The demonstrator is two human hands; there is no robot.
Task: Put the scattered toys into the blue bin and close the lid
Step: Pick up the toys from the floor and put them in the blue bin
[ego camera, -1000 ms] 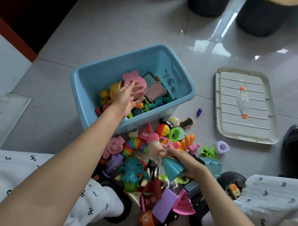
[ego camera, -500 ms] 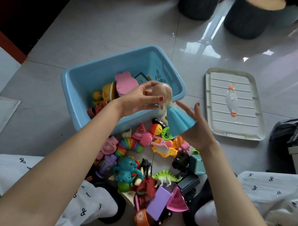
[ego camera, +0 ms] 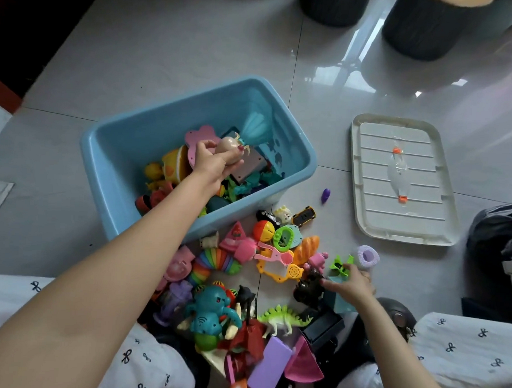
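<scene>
vs half a second ago, our left hand (ego camera: 213,159) has carried the doll (ego camera: 232,147) away from the right hand and now holds it over the inside of the blue bin (ego camera: 115,170), fingers curled round the doll's bald head, its teal skirt blurred toward the bin's far wall. left arm stretched out long across the bin's near rim. our right hand (ego camera: 351,283) has let go of the doll and dropped to the floor pile in front of the bin, palm down, fingers spread and reaching at a black toy (ego camera: 308,287); whether it grips anything we cannot tell, looks loose. green clip toy (ego camera: 341,265) and purple foam roll (ego camera: 368,257) just beside that hand. bin already holds a pink board (ego camera: 197,140), yellow pieces and teal bits. scattered toys (ego camera: 245,281) heaped on the floor against the bin's near side: rainbow slinky, teal octopus, green dinosaur. lid (ego camera: 402,179) lies flat on the floor right of the bin, well apart.
</scene>
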